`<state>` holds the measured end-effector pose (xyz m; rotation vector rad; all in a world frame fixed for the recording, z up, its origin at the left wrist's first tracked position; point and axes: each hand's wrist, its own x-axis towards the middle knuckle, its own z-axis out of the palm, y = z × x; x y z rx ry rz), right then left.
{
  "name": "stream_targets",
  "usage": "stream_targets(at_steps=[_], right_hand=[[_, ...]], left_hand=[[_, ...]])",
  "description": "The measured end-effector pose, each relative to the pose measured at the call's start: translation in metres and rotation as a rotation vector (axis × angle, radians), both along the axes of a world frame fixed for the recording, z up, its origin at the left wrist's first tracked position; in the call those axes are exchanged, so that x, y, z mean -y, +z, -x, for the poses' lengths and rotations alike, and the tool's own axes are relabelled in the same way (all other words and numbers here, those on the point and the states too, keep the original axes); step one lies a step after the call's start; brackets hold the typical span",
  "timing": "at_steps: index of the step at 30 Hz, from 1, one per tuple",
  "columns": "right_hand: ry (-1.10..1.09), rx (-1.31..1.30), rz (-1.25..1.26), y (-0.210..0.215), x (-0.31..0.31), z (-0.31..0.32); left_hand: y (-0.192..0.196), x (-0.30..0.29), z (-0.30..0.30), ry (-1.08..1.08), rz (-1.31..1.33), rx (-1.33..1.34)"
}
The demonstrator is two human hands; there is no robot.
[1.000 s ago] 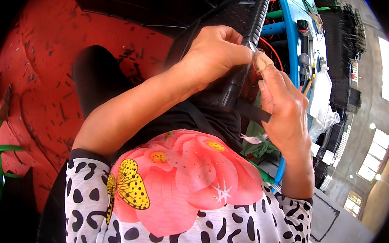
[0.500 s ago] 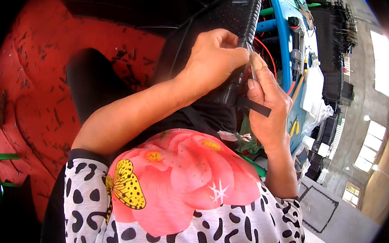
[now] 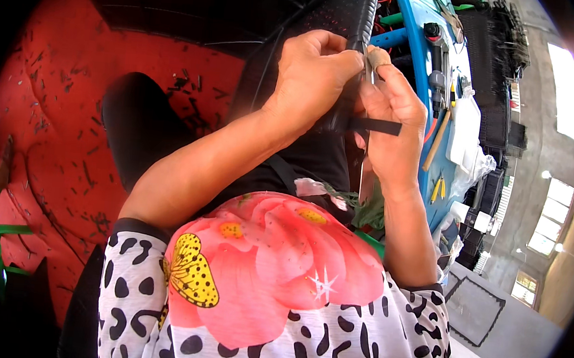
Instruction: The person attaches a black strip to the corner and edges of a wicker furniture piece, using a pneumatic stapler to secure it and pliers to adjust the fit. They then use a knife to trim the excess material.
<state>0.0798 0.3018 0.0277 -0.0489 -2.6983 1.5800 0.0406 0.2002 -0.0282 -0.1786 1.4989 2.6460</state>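
A black woven piece with a strip-wrapped edge lies across my lap. My left hand is closed, thumb and index finger pinching at that wrapped edge. Right beside it, my right hand grips a thin, flat metal tool. The tool's upper end meets the edge by my left thumb, and its lower part sticks out below the palm. Beige tape covers a fingertip of the right hand. A loose black strip end juts from the edge across my right palm.
A blue table at the right holds a grey-black power tool, a wooden-handled tool, yellow-handled pliers and white plastic. Black scraps litter the red floor covering. A large black panel stands ahead.
Both hands have moved slightly up and left along the wrapped edge. My right hand has turned, so more of the metal tool shows beneath it.
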Motion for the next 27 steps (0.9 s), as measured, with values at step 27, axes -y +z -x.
stream_targets(at_steps=[27], right_hand=[[0.128, 0.029, 0.149, -0.024, -0.04, -0.034]], left_hand=[[-0.014, 0.038, 0.007, -0.445, -0.151, 0.004]])
